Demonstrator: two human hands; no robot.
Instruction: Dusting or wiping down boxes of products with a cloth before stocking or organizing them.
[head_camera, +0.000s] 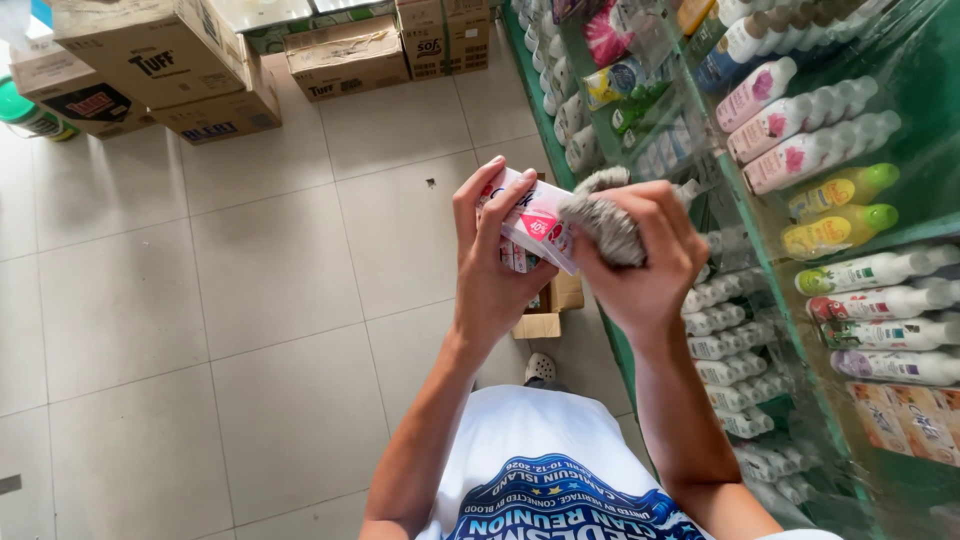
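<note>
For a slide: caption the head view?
Left hand holds a small box; right hand presses a grey cloth against it.

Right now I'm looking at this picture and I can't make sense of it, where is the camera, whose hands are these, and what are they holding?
The one picture comes from a camera worn on a person's head, looking straight down, so you see their own arms, white printed shirt and the floor below. There is no machine here, just two bare hands.

The left hand holds a small white and pink box in its grip. The right hand clutches a grey cloth pressed against that box.

Under the hands, on the tiled floor, sits a small open carton, and a light shoe shows beside it. At the top, brown cardboard boxes are stacked on the floor. To the right stands a green shelf unit filled with bottles in white, pink and yellow.
</note>
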